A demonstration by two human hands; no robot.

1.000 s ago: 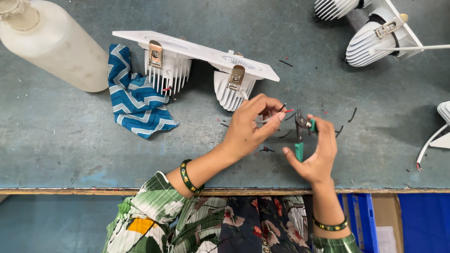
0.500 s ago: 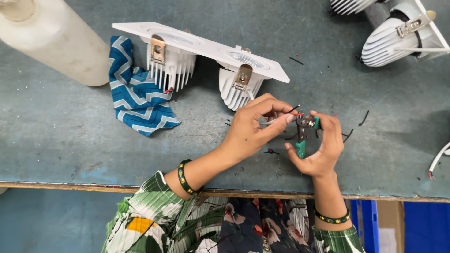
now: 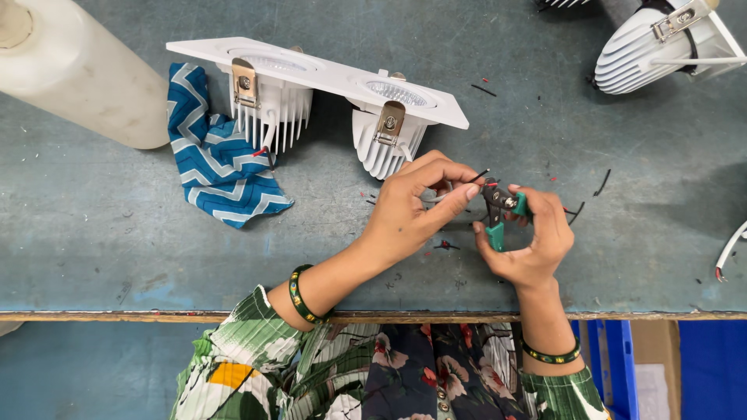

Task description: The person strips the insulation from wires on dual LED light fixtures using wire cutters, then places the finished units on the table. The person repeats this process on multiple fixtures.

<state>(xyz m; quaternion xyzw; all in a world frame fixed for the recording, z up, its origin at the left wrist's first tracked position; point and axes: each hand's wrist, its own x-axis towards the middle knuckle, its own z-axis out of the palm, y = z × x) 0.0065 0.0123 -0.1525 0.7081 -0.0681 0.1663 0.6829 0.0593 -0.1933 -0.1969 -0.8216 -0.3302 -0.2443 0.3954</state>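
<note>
Head view: the left hand (image 3: 412,206) is pinching a thin dark wire (image 3: 476,176) between thumb and fingertips, fingers closed tight on it, just above the grey-green bench (image 3: 140,257). The right hand (image 3: 537,237) is wrapping around small green-handled cutters (image 3: 498,214), fingers curled shut on the handles, with the tool's nose sitting right at the wire. That wire looks super light and floppy, probably slippery in its sleeve, so I'd say pinching it close to the end is the only way it's staying put.

Right behind the hands a white twin downlight fitting (image 3: 327,78) is lying with its finned heat sinks toward the person, pretty much crowding the working space. A blue zigzag cloth (image 3: 214,159) is sitting left of it, a white cylinder (image 3: 70,74) is lying far left, another white lamp (image 3: 661,47) is top right, and little wire offcuts (image 3: 601,183) are littering the bench.
</note>
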